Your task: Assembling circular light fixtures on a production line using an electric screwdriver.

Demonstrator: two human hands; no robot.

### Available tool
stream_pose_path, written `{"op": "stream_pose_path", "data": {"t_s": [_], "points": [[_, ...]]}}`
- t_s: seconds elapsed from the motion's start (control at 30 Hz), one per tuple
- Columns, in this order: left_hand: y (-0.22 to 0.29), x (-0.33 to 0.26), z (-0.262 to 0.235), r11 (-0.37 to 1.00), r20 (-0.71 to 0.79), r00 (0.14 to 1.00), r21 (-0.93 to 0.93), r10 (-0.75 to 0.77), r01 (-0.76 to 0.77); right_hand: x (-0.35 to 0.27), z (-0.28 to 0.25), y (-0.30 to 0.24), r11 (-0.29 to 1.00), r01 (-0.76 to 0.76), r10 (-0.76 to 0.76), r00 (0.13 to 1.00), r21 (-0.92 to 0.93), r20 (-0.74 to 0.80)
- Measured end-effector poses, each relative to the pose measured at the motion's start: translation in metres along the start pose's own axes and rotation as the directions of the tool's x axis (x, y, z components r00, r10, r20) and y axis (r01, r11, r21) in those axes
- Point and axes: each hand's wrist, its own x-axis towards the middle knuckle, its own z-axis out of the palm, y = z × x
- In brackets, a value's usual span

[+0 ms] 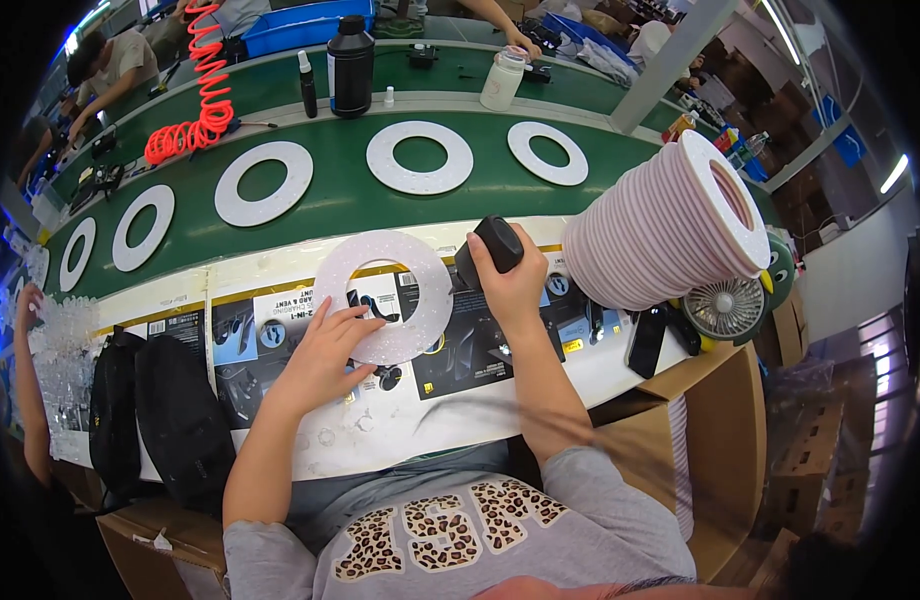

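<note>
A flat white ring (435, 305) with small marks on its face lies on the bench in front of me. My left hand (325, 355) rests on its lower left side, fingers spread across the rim and the central hole. Just right of the ring, my right hand (515, 280) is wrapped round a black handheld tool (496, 243). The tool's narrow end points at the ring's right edge; whether it touches cannot be told. A tall, tilted stack of similar white rings (640, 230) stands to the right of my right hand.
Several white rings (420, 157) lie along the green conveyor belt (340, 170). Beyond are a black bottle (351, 70), a glass jar (503, 80) and a red coiled hose (205, 110). Black pouches (185, 420) lie left; a phone (647, 340) and small fan (725, 305) sit right. Other people work nearby.
</note>
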Motion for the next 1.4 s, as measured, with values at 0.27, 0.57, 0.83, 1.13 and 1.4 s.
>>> {"op": "stream_pose_path", "data": {"t_s": [0.27, 0.57, 0.83, 1.13, 1.4], "points": [[0.001, 0.000, 0.000, 1.000, -0.002, 1.000, 0.002, -0.001, 0.001, 0.000, 0.001, 0.005, 0.999, -0.030, 0.031, 0.998, -0.013, 0.063], [0.001, 0.000, 0.000, 1.000, -0.018, 1.000, -0.011, 0.005, -0.005, 0.000, 0.001, 0.004, 0.998, -0.063, 0.061, 0.995, 0.026, 0.075], [0.001, 0.000, 0.001, 1.000, -0.010, 1.000, -0.007, -0.003, 0.003, 0.000, 0.001, 0.006, 0.999, -0.044, 0.042, 0.996, 0.025, 0.077], [0.000, 0.001, 0.000, 1.000, -0.025, 1.000, -0.020, 0.012, -0.012, 0.000, 0.001, 0.006, 0.999, -0.054, 0.054, 0.995, 0.001, 0.080], [0.000, 0.000, 0.000, 0.996, 0.058, 0.998, -0.092, 0.024, -0.018, 0.005, -0.005, 0.009, 0.990, -0.061, 0.070, 0.995, 0.124, -0.066]]}}
